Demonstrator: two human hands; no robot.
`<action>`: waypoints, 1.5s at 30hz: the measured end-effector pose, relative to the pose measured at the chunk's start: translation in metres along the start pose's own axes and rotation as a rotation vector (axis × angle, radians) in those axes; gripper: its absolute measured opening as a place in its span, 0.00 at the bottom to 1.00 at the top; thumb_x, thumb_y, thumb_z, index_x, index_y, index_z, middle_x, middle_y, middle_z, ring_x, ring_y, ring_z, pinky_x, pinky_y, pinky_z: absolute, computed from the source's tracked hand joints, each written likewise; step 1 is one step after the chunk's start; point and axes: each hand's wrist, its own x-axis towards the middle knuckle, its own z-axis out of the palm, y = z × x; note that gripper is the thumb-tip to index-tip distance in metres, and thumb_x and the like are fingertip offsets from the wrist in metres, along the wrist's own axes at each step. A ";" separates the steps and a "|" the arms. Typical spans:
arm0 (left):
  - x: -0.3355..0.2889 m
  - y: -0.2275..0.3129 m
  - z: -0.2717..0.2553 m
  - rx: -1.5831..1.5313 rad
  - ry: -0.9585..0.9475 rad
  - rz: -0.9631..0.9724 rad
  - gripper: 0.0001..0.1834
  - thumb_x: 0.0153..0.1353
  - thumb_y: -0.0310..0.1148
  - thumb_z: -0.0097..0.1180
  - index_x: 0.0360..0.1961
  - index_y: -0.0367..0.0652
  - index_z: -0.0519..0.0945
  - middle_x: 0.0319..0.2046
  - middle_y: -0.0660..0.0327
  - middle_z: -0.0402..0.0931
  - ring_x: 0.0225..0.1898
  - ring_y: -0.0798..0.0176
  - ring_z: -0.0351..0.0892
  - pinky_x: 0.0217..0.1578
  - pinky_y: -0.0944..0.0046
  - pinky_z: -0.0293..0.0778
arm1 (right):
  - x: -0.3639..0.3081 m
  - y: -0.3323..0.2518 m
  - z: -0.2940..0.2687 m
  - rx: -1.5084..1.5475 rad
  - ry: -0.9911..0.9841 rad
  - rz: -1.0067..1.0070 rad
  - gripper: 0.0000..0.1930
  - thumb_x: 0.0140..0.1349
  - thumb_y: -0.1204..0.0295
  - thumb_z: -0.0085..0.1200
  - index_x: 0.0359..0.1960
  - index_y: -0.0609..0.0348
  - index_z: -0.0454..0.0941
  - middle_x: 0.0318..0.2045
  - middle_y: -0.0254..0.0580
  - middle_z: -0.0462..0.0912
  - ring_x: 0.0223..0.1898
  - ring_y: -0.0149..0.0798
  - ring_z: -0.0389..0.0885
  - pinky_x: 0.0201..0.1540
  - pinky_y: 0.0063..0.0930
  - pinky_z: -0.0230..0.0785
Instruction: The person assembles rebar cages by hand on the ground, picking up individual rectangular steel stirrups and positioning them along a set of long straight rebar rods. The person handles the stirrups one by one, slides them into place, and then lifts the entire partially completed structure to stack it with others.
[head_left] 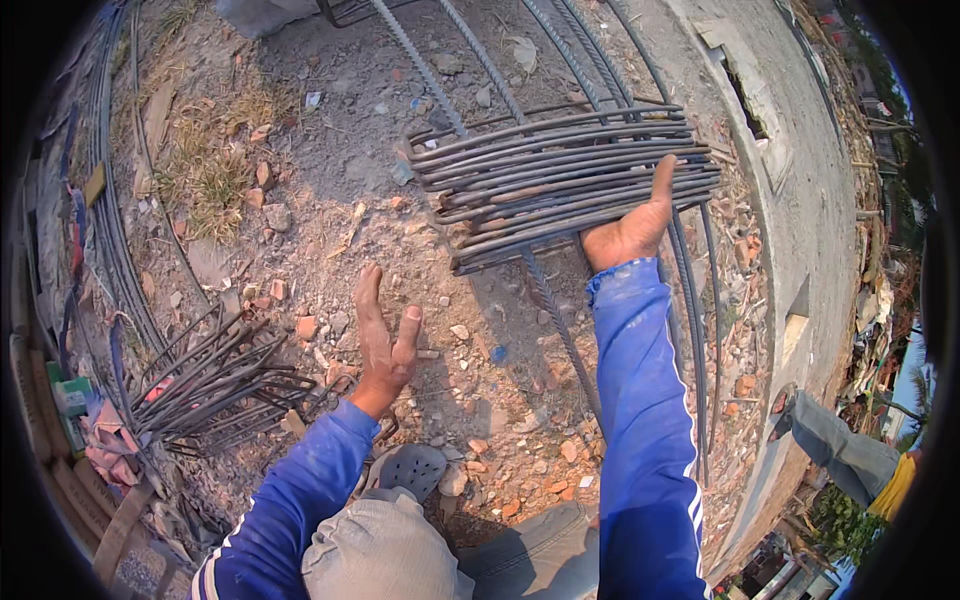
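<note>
A bundle of bent steel rebar stirrups (540,180) sits around several long ribbed rebars (556,310) that run from the top of the view toward me. My right hand (632,232) is at the bundle's near right side. Its thumb points up against the rods, and its other fingers go out of sight beneath them. Apart from the bundle, my left hand (385,345) is raised over the rubble to the left, fingers stretched out and holding nothing.
More bent stirrups (225,385) lie heaped at the left, beside long thin bars (105,230). Broken brick and stones (480,445) cover the ground. A concrete ledge (810,200) runs along the right, where another person's leg (835,445) shows. My sandal (412,470) is below.
</note>
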 end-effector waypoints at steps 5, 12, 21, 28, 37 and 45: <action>0.072 -0.048 -0.003 0.754 -0.033 0.135 0.45 0.65 0.54 0.53 0.71 0.33 0.54 0.71 0.43 0.52 0.74 0.43 0.47 0.72 0.41 0.39 | 0.054 0.033 0.082 0.126 -0.136 0.178 0.31 0.61 0.47 0.59 0.58 0.54 0.72 0.54 0.47 0.77 0.57 0.51 0.75 0.62 0.56 0.66; 0.077 -0.047 -0.005 0.740 -0.176 0.150 0.48 0.64 0.63 0.50 0.72 0.37 0.54 0.73 0.47 0.50 0.75 0.45 0.45 0.72 0.40 0.39 | 0.128 0.058 0.153 0.103 -0.175 0.191 0.28 0.64 0.50 0.57 0.57 0.57 0.74 0.52 0.45 0.79 0.55 0.49 0.78 0.59 0.51 0.70; 0.084 -0.044 -0.008 0.745 -0.244 0.079 0.48 0.63 0.65 0.48 0.72 0.40 0.55 0.73 0.49 0.49 0.75 0.48 0.45 0.72 0.40 0.40 | 0.200 0.087 0.218 0.082 -0.187 0.305 0.26 0.66 0.52 0.53 0.56 0.59 0.75 0.51 0.47 0.81 0.51 0.51 0.80 0.59 0.49 0.70; 0.084 -0.042 -0.010 0.715 -0.233 0.053 0.46 0.64 0.65 0.47 0.73 0.45 0.55 0.74 0.54 0.50 0.76 0.52 0.45 0.72 0.42 0.41 | 0.190 0.086 0.217 -0.464 -0.244 0.409 0.35 0.59 0.39 0.59 0.54 0.56 0.76 0.45 0.40 0.82 0.47 0.42 0.80 0.50 0.35 0.71; 0.084 -0.042 -0.004 0.758 -0.224 0.049 0.46 0.65 0.64 0.44 0.74 0.46 0.53 0.75 0.55 0.46 0.77 0.54 0.40 0.74 0.45 0.35 | -0.023 0.024 0.078 -1.504 -0.279 -0.618 0.36 0.62 0.58 0.62 0.64 0.72 0.66 0.59 0.64 0.71 0.62 0.58 0.71 0.63 0.45 0.64; 0.070 -0.037 -0.014 0.669 -0.122 0.148 0.45 0.66 0.62 0.46 0.73 0.42 0.53 0.74 0.51 0.48 0.76 0.49 0.39 0.74 0.46 0.35 | -0.276 -0.045 -0.118 -1.951 -0.128 -0.368 0.31 0.66 0.67 0.55 0.69 0.66 0.61 0.66 0.60 0.64 0.68 0.58 0.62 0.68 0.48 0.55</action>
